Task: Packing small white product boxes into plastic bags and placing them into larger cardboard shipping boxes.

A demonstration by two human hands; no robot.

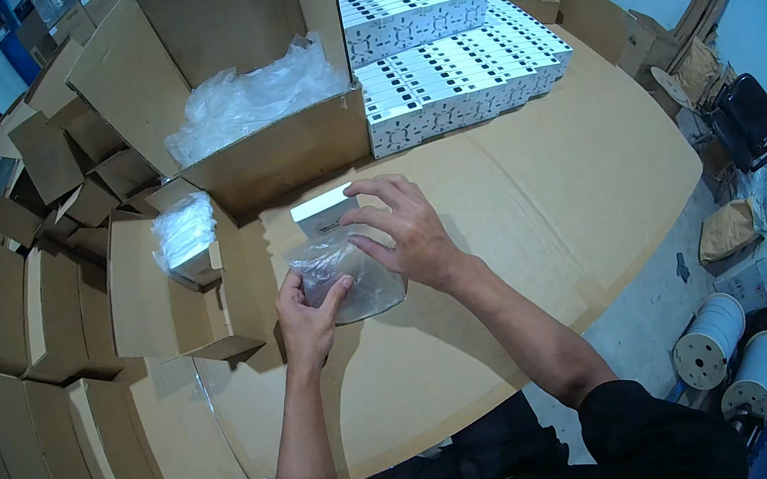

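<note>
My left hand pinches a clear plastic bag by its left side, thumb on top. My right hand grips the right end of a small white box with its fingertips, its thumb close to the bag's upper edge. The box is tilted at the far edge of the bag. Whether its lower end sits inside the bag or behind it, I cannot tell. Left of my hands, an open cardboard carton holds a bundle of plastic-wrapped white items.
A large open carton filled with clear plastic bags stands behind my hands. Rows of stacked white boxes sit at the far right on the cardboard-covered table. Several open cartons crowd the left. Cable reels stand on the floor at right.
</note>
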